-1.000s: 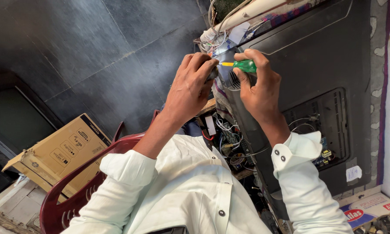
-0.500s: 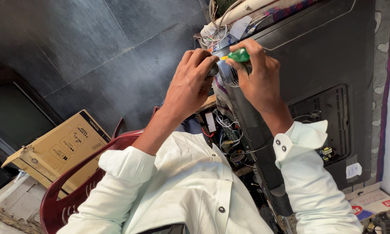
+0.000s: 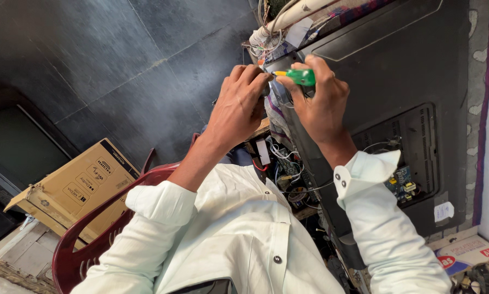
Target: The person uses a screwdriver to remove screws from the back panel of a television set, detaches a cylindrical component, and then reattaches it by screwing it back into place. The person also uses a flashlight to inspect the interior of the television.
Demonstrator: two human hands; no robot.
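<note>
— Two hands, both busy. Nearest, white sleeves (image 3: 228, 239); at eight o'clock a maroon plastic chair (image 3: 81, 250) and a cardboard box (image 3: 70, 185).

— What are the hands gripping?

— The right hand (image 3: 320, 103) is closed on a green-handled screwdriver (image 3: 298, 77), yellow tip pointing to nine o'clock. The left hand (image 3: 239, 106) is curled tight round something small by the tip; I cannot tell what.

— And where is the work?

— At twelve o'clock, at a tangle of white wires (image 3: 271, 38) on the edge of a black television back panel (image 3: 397, 71). An exposed circuit board (image 3: 399, 182) sits at three o'clock.

— The step?

— Seemingly working a fastening or connection. Steadiness matters most; those wires crowd close.
</note>
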